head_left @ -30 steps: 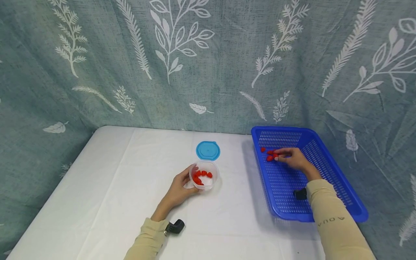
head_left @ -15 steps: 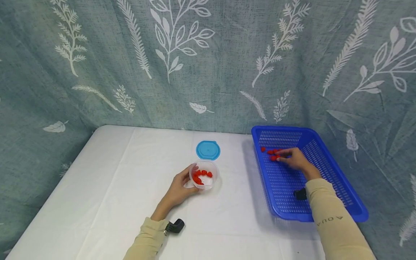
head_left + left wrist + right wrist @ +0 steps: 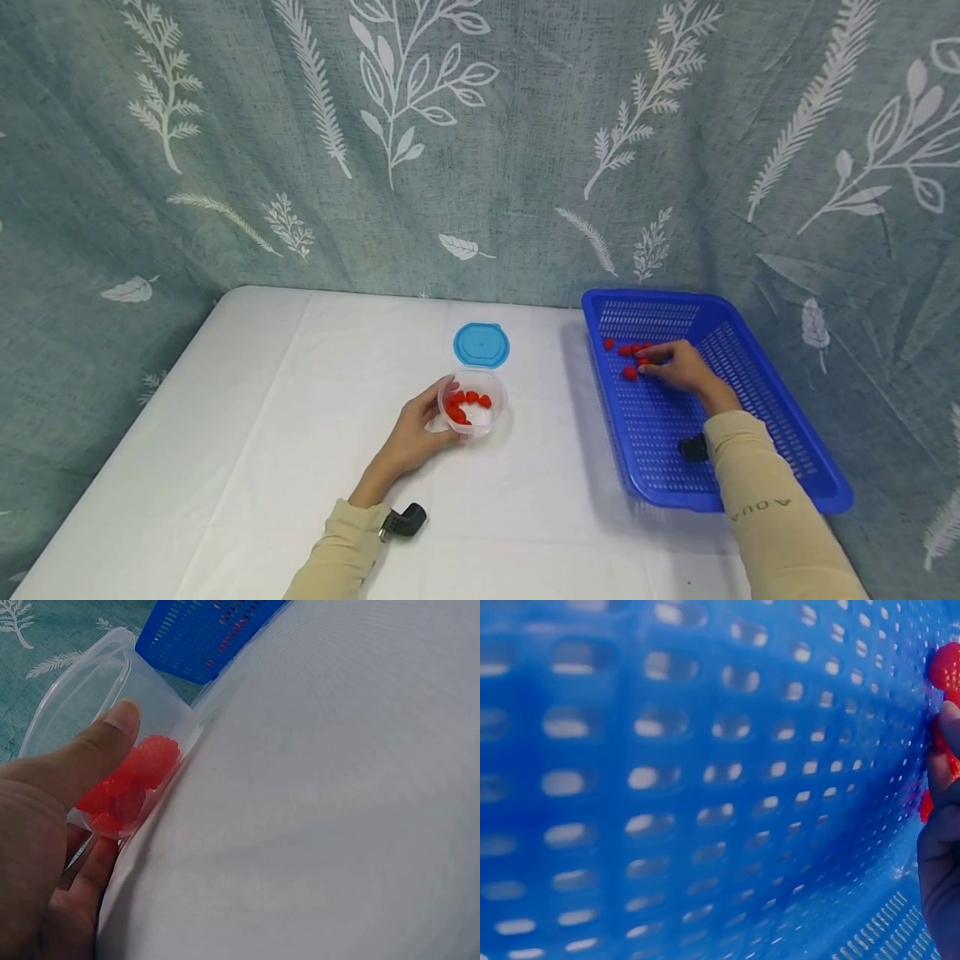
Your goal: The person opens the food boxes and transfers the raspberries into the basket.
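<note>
My left hand [image 3: 412, 429] grips a clear plastic tub [image 3: 492, 419] by its side, thumb and fingers on opposite sides of the wall. Several red raspberries [image 3: 157, 761] lie in the tub, bunched partly behind the thumb in the left wrist view. Inside the blue basket [image 3: 660, 475], my right hand [image 3: 678, 367] reaches to the far left part of the floor and pinches a raspberry [image 3: 643, 362] between thumb and fingertips. More raspberries [image 3: 626, 351] lie in a loose row beyond the fingers. One raspberry [image 3: 630, 374] sits just left of the thumb.
A round light-blue lid [image 3: 482, 345] lies flat on the white-covered table [image 3: 300, 400], just behind the tub. The basket has raised, perforated walls and stands at the table's right side. A green leaf-patterned curtain [image 3: 510, 167] hangs along the back.
My right fingers have shifted slightly among the raspberries, and one berry near the thumb now lies apart from them. The left hand and tub stay in place.
</note>
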`<action>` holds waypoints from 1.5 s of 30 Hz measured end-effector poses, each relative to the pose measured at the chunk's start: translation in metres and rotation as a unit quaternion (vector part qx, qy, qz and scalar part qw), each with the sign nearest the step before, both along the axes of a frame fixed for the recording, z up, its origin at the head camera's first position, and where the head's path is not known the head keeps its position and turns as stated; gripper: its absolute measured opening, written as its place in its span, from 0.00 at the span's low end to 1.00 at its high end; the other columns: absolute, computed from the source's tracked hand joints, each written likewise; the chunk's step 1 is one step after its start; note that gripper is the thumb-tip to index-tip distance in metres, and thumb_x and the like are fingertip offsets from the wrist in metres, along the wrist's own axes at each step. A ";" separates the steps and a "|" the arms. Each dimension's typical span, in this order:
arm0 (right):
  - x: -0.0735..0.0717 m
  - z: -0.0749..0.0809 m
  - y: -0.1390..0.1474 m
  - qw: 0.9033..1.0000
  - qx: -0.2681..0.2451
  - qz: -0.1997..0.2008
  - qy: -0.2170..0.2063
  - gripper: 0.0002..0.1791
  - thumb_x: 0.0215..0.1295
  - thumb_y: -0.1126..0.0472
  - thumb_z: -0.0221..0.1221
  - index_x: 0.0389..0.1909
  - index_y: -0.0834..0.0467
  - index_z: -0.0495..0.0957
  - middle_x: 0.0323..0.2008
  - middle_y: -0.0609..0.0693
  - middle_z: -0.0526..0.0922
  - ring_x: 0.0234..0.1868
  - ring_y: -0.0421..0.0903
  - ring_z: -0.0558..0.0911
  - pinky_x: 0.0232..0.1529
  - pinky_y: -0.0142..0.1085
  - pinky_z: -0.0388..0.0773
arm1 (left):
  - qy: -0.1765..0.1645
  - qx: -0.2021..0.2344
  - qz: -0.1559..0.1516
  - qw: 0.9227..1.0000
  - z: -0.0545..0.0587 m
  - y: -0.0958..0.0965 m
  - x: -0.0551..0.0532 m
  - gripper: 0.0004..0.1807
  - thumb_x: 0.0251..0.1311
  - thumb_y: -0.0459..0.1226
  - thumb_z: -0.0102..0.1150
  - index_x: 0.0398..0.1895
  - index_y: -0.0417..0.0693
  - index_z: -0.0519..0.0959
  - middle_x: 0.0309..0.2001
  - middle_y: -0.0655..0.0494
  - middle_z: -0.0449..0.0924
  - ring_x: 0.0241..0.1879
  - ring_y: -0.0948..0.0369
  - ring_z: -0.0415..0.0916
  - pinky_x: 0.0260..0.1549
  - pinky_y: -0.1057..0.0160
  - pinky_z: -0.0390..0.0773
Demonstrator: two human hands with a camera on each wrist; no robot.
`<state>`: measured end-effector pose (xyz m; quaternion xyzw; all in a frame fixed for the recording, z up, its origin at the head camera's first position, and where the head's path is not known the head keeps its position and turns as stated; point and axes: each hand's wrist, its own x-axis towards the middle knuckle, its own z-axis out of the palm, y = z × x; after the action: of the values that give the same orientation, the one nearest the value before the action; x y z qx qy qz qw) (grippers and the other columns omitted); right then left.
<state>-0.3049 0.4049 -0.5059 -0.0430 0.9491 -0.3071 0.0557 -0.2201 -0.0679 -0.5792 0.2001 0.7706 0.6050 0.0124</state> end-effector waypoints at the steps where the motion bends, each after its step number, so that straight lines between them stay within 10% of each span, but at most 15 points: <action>1: 0.000 0.001 0.000 1.000 0.000 0.001 0.000 0.18 0.65 0.65 0.67 0.51 0.72 0.83 0.51 0.70 0.84 0.47 0.57 0.78 0.37 0.31 0.73 | 0.000 0.000 -0.001 1.000 0.000 0.000 0.000 0.47 0.52 0.33 0.76 0.77 0.44 0.64 0.72 0.45 0.69 0.73 0.48 0.64 0.71 0.50 0.68; 12: 0.002 0.014 -0.002 0.999 -0.022 0.025 -0.019 0.21 0.65 0.67 0.66 0.56 0.74 0.78 0.44 0.68 0.85 0.21 0.41 0.78 0.21 0.33 0.78 | -0.012 0.014 -0.006 1.000 0.000 0.001 0.002 0.48 0.53 0.31 0.76 0.77 0.45 0.63 0.73 0.45 0.68 0.74 0.48 0.63 0.72 0.49 0.67; 22: 0.012 0.056 -0.025 0.998 0.018 0.052 0.003 0.23 0.67 0.65 0.64 0.59 0.74 0.77 0.55 0.72 0.81 0.47 0.62 0.83 0.36 0.36 0.82 | 0.002 0.007 -0.008 1.000 -0.006 0.002 -0.001 0.47 0.53 0.32 0.76 0.77 0.45 0.63 0.74 0.47 0.67 0.74 0.49 0.64 0.71 0.53 0.68; 35: 0.082 0.136 -0.119 0.978 -0.150 0.023 0.142 0.19 0.71 0.56 0.63 0.60 0.58 0.81 0.51 0.49 0.87 0.38 0.30 0.84 0.32 0.25 0.80 | -0.017 -0.002 -0.004 1.000 -0.004 -0.001 -0.001 0.48 0.53 0.33 0.76 0.78 0.48 0.63 0.74 0.50 0.68 0.75 0.52 0.63 0.71 0.52 0.67; 39: 0.106 0.135 -0.152 0.959 -0.228 0.033 0.165 0.17 0.72 0.60 0.62 0.59 0.58 0.82 0.46 0.38 0.86 0.12 0.36 0.73 0.13 0.32 0.72 | -0.008 -0.004 -0.004 1.000 -0.003 -0.001 -0.001 0.47 0.54 0.33 0.75 0.77 0.46 0.63 0.74 0.48 0.67 0.74 0.51 0.63 0.71 0.52 0.67; 45: 0.115 0.103 -0.200 0.947 -0.271 0.064 0.160 0.13 0.72 0.62 0.62 0.54 0.57 0.84 0.45 0.53 0.86 0.08 0.38 0.60 0.08 0.31 0.63 | -0.009 -0.002 -0.003 1.000 -0.001 -0.001 0.000 0.47 0.54 0.33 0.76 0.77 0.46 0.63 0.74 0.47 0.68 0.74 0.50 0.64 0.71 0.51 0.68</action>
<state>-0.1896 0.2045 -0.4024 -0.1661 0.8219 -0.5372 -0.0915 -0.2202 -0.0690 -0.5797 0.1973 0.7709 0.6052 0.0215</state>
